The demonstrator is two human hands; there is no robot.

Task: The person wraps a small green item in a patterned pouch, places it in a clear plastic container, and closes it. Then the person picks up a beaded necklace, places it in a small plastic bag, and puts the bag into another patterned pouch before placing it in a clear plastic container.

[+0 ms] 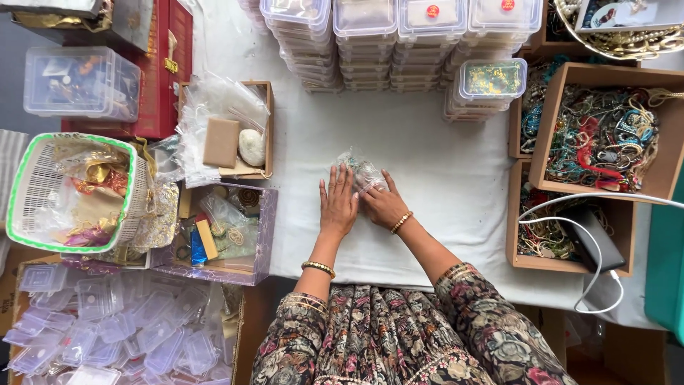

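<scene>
Both hands, left (338, 203) and right (383, 205), press a clear packet (360, 171) flat.

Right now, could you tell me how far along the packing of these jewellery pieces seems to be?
Many lidded clear boxes already stand stacked at the back of the white cloth. In hand: the left hand and right hand press flat on one small clear bag. Probably left: tangled necklaces in the cardboard box at right and empty small boxes lower left.

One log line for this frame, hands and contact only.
left hand: flat on white tablecloth | right hand: pressing clear plastic pouch | hands side by side
</scene>
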